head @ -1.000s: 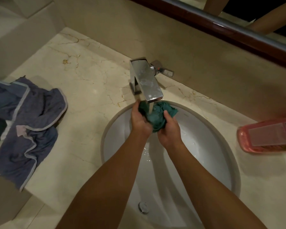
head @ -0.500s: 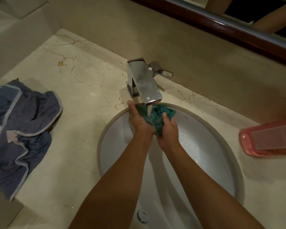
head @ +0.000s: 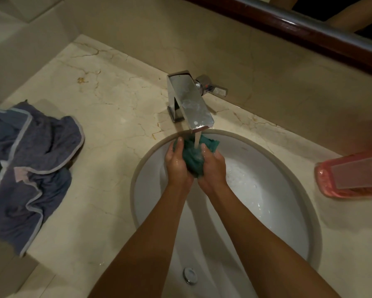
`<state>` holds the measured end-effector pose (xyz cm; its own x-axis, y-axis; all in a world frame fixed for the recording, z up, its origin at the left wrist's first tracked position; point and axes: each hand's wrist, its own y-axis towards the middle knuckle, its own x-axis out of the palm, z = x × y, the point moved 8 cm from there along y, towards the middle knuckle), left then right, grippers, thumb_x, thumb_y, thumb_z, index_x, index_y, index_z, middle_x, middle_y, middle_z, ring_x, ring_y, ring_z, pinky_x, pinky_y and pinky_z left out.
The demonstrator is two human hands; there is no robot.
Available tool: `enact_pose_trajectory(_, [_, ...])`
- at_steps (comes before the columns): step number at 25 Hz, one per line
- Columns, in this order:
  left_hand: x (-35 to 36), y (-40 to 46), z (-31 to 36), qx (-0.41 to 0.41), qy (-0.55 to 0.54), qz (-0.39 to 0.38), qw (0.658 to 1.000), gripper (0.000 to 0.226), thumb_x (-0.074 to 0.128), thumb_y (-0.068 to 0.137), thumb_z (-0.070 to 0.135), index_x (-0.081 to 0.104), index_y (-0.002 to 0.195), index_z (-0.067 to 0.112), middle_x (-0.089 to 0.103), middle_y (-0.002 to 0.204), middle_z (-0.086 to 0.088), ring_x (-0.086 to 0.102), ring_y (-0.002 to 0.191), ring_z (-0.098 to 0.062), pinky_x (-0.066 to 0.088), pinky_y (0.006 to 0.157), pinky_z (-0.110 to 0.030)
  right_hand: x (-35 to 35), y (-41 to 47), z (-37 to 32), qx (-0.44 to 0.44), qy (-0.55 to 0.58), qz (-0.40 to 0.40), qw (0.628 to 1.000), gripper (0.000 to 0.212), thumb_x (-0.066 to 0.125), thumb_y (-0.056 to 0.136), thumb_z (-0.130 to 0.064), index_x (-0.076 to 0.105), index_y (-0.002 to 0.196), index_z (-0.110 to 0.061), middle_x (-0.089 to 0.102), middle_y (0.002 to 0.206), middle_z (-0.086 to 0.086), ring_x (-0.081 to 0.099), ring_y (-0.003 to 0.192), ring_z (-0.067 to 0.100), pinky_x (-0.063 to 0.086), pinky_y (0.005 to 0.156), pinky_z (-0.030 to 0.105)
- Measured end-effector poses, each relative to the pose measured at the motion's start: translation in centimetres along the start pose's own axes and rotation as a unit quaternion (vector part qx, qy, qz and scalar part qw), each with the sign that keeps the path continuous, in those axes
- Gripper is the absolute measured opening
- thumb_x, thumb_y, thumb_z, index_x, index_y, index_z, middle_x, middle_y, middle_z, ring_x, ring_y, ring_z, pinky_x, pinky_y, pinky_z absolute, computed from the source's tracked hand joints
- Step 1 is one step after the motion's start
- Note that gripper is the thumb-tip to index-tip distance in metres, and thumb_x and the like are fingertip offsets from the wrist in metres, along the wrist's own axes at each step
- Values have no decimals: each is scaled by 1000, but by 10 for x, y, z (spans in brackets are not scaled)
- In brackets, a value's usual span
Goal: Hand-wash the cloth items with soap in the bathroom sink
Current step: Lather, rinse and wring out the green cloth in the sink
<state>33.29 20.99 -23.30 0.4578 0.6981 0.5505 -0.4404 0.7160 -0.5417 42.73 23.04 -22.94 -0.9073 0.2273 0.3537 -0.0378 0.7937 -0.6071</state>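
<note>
Nothing here reads as text to me. The pink bottle (head: 350,175) lying on my worktop (head: 107,117) at the right has a pale label panel, but any print on it is too blurred to make out. The tap lever (head: 212,89) carries small red and blue marks, colours only, no letters or numbers

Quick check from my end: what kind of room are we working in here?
Most likely a bathroom vanity. A white oval sink is set under a marble countertop, a chrome faucet runs water into it, and a dark-framed mirror lines the wall behind.
</note>
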Motion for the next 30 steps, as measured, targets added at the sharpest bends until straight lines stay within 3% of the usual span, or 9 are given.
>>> enact_pose_trajectory(3, [-9, -7, 4, 6, 27, 29, 999, 27, 52, 104, 26, 65, 118, 6, 68, 120, -23, 68, 107, -34, 56, 96, -48, 5, 1, 8, 16, -22, 48, 998, 11, 70, 92, -18, 71, 96, -7, 74, 95, 16, 74, 90, 32, 62, 81, 46])
enact_pose_trajectory(6, [-21, -10, 2, -24, 49, 73, 996, 36, 56, 102, 37, 66, 113, 4, 68, 112, -23, 69, 106, -36, 58, 93, -50, 5, 0, 17, 52, -37, 59, 996, 24, 67, 94, -32, 68, 93, -8, 72, 91, 13, 73, 83, 29, 62, 73, 40])
enact_pose_trajectory(10, [-32, -10, 8, -11, 172, 90, 981, 28, 55, 101, 32, 69, 97, 7, 69, 94, -11, 68, 94, -28, 57, 81, -39, 7, -6, 20, 108, 12, -24, 994, 47, 48, 101, -49, 71, 109, -8, 74, 107, 14, 73, 97, 28, 59, 84, 41])
enact_pose_trajectory(13, [-38, -10, 5, -37, 263, 96, 959, 33, 53, 101, 35, 70, 113, 9, 72, 103, -9, 69, 98, -24, 57, 72, -33, 8, -10, 13, 92, 72, -79, 990, 47, 41, 104, -44, 68, 119, -9, 72, 115, 13, 68, 109, 27, 54, 91, 41])
enact_pose_trajectory(16, [-29, -14, -14, -145, 197, 51, 968, 48, 44, 100, 53, 71, 120, 19, 75, 115, -7, 68, 110, -25, 56, 91, -41, 17, -12, 17, 121, 129, -111, 978, 51, 39, 104, -46, 67, 122, -8, 71, 120, 15, 66, 114, 28, 52, 96, 41])
enact_pose_trajectory(18, [-22, -14, -16, -149, 154, 31, 976, 51, 42, 100, 56, 72, 122, 20, 73, 120, -8, 67, 115, -25, 52, 101, -44, 22, -8, 21, 125, 145, -118, 974, 50, 41, 104, -45, 66, 127, -8, 69, 124, 15, 67, 115, 29, 53, 98, 41])
enact_pose_trajectory(22, [-6, -18, -2, -114, 112, -28, 987, 51, 42, 104, 46, 69, 126, 9, 73, 121, -13, 68, 116, -25, 52, 102, -38, 21, -5, 23, 112, 93, -127, 981, 44, 49, 101, -43, 69, 122, -10, 71, 120, 17, 70, 111, 29, 56, 92, 41])
enact_pose_trajectory(26, [4, -19, 8, -69, 227, -75, 968, 39, 49, 105, 37, 72, 115, 7, 77, 106, -12, 74, 101, -25, 57, 92, -37, 13, -3, 27, 101, 32, -101, 989, 37, 63, 92, -44, 75, 105, -12, 71, 108, 18, 69, 103, 32, 56, 91, 45])
enact_pose_trajectory(30, [-8, -18, 9, -15, 267, -51, 962, 28, 54, 104, 23, 73, 113, 4, 76, 106, -17, 73, 101, -31, 58, 95, -47, 3, -4, 28, 108, 0, -64, 992, 52, 43, 102, -53, 73, 97, -11, 72, 95, 17, 71, 90, 28, 57, 83, 40])
